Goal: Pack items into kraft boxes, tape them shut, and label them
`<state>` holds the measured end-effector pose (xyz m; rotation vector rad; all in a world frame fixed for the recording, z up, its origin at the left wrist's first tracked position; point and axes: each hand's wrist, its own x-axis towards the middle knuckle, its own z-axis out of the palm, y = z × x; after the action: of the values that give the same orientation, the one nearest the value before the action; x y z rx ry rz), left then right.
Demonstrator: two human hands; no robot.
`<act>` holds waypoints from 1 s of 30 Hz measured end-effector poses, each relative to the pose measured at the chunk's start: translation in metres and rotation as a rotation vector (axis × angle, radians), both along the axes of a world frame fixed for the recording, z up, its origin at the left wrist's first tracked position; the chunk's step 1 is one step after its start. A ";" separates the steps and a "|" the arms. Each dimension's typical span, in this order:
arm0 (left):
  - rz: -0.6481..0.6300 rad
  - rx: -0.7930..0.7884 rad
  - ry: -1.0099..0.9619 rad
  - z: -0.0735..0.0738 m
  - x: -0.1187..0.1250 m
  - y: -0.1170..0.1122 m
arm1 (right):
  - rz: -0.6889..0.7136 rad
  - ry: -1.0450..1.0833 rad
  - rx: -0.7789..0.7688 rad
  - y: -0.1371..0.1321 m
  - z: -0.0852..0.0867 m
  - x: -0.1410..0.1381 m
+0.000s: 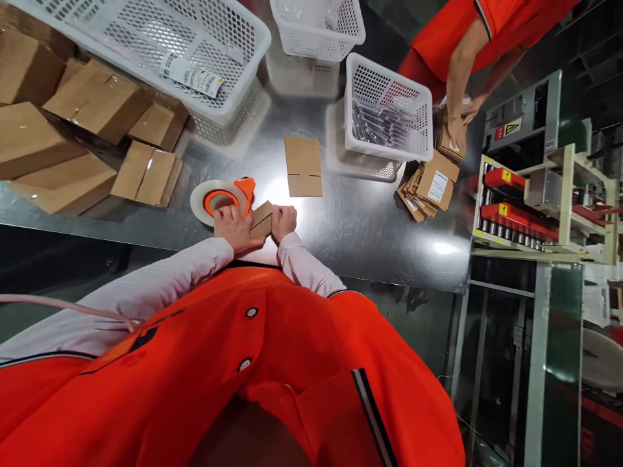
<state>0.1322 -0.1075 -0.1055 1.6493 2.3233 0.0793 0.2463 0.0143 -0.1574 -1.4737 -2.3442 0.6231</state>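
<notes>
My left hand (235,228) and my right hand (283,221) both grip a small brown cardboard box (262,220) at the near edge of the steel table (370,227). The fingers of each hand are curled round its sides. A tape dispenser with an orange core and a white roll (219,198) lies just behind my left hand. A flat unfolded carton blank (303,166) lies beyond the box.
Folded cartons (87,136) pile up at the left. White mesh baskets (160,45) (388,117) (318,26) stand at the back. A co-worker's hands (457,126) rest on a stack of labelled flat cartons (428,188). A roller rack (530,207) stands at the right.
</notes>
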 end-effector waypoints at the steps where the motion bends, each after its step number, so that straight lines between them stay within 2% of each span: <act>1: -0.010 0.010 -0.019 -0.002 0.000 -0.001 | -0.001 -0.007 0.001 0.000 0.001 -0.001; 5: -0.010 0.016 -0.046 -0.002 0.001 0.001 | 0.031 -0.006 -0.011 0.003 0.004 -0.004; 9: -0.041 -0.028 0.039 0.015 -0.015 -0.002 | 0.037 0.010 -0.029 0.007 0.002 -0.005; 12: 0.005 -0.037 0.042 0.034 -0.041 -0.022 | 0.051 0.024 -0.016 0.009 -0.002 -0.006; 15: 0.081 -0.058 -0.007 0.054 -0.063 -0.053 | 0.073 0.021 0.019 0.009 -0.005 -0.007; 17: 0.150 -0.091 -0.091 0.066 -0.066 -0.071 | 0.088 0.012 0.024 0.009 -0.007 -0.007; 19: 0.197 -0.120 -0.186 0.077 -0.060 -0.080 | 0.081 0.014 0.011 0.009 -0.007 -0.008; 21: 0.190 -0.134 -0.239 0.085 -0.046 -0.077 | 0.070 0.023 -0.002 0.008 -0.006 -0.008; 25: 0.119 -0.202 -0.161 0.092 -0.019 -0.049 | 0.078 0.033 -0.023 0.007 -0.004 -0.009; 28: 0.076 -0.267 -0.132 0.088 -0.012 -0.034 | 0.073 0.017 -0.044 0.005 -0.001 -0.009; 30: 0.055 -0.281 -0.124 0.081 -0.013 -0.036 | 0.074 -0.017 -0.040 0.003 0.002 -0.008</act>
<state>0.1191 -0.1436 -0.0248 1.4031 2.1725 -0.1248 0.2381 0.0177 -0.1549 -1.4200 -2.4218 0.6826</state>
